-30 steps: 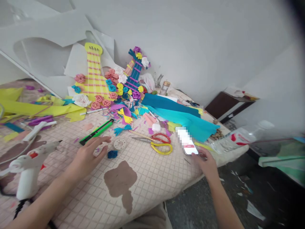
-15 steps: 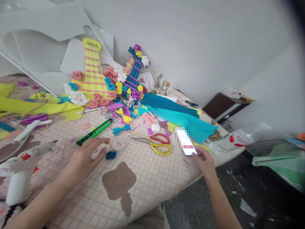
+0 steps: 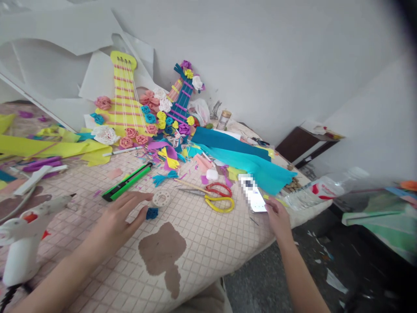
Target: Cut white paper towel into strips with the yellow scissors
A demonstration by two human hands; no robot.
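Observation:
My left hand rests over the table with thumb and fingers apart, holding nothing. Its thumb tip is beside a small dark-blue paper flower, and its fingertips are close to a white round spool with holes. A green utility knife lies just beyond the knuckles. On the right, the closed fingers of my right hand are at the lower right edge of a lit smartphone; part of its screen is blurred out. Yellow-and-red-handled scissors lie between the hands, near a white earbud case.
A white glue gun stands at the left. Behind are a yellow paper guitar with flowers and a smaller blue one. Blue crepe paper stretches right, near a plastic bottle. The table edge drops off front right.
The phone's screen shows different content, and my right thumb has drawn off its lower corner to the side. My left fingertips have come slightly nearer the spool and flower.

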